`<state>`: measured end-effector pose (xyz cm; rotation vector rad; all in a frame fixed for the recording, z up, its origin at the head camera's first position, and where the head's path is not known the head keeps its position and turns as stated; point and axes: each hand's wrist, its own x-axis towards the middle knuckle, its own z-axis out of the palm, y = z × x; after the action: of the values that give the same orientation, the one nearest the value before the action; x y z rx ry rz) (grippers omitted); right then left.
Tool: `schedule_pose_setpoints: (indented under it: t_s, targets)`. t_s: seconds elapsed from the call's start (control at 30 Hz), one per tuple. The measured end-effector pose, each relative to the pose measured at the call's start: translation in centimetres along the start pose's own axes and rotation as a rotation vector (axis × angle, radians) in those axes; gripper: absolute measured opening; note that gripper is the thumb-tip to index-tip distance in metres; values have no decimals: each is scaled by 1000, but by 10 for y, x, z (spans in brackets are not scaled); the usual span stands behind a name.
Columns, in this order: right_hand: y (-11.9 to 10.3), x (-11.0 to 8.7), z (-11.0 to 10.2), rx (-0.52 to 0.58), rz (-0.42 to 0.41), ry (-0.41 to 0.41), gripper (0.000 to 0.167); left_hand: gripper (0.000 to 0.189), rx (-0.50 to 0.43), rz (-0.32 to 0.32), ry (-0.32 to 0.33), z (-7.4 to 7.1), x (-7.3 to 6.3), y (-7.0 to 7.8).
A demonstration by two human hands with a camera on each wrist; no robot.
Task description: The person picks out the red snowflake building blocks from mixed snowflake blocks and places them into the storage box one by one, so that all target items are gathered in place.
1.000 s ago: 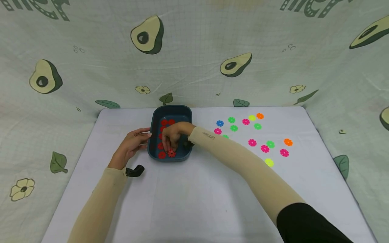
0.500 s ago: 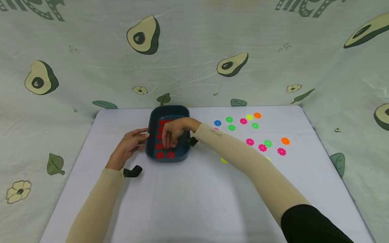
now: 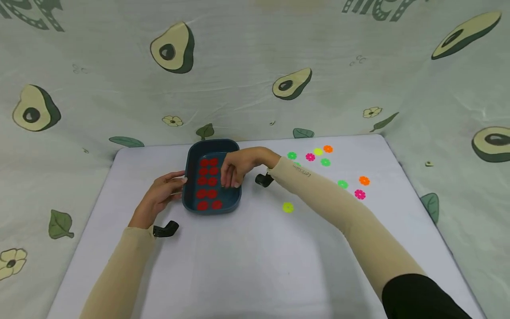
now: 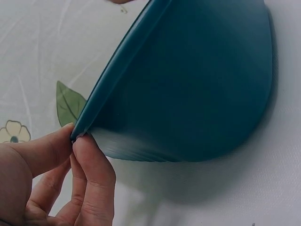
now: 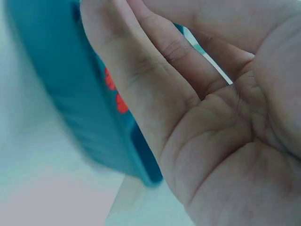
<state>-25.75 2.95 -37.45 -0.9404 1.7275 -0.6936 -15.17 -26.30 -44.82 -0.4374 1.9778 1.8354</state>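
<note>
A dark blue-teal tray [image 3: 231, 201] stands at the table's back left. On its floor, red flower-shaped discs [image 3: 212, 181] lie in two columns along the left side. My left hand [image 3: 157, 195] is at the tray's left side; in the left wrist view its thumb and index finger pinch the tray's rim [image 4: 110, 70]. Over the tray's right side hangs my right hand [image 3: 245, 165], fingers loosely bent downward. Nothing shows between its fingers in the right wrist view, though the fingertips are partly cut off there. Two red discs [image 5: 122, 103] show beyond that hand.
Loose flower-shaped discs lie on the white table [image 3: 239, 257] to the right: green [image 3: 325, 162], pink [image 3: 360, 194], orange [image 3: 364, 180] and yellow [image 3: 288, 207]. My right forearm [image 3: 330, 204] hides part of that area. A patterned cloth [image 3: 239, 53] hangs behind the table.
My right hand has let go of a red disc at the tray's near end, risen, and moved right toward the tray's edge. The left hand keeps its hold. The head view has shifted.
</note>
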Motion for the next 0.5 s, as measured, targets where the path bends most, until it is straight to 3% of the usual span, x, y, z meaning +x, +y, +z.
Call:
schedule_pose_setpoints:
  t_s: [0.23, 0.5]
  targets:
    - [19, -31, -3, 23, -30, 47, 32, 67, -3, -9, -14, 0, 1, -2]
    - [39, -82, -2, 50, 19, 143, 32, 67, -18, -1, -29, -3, 1, -1]
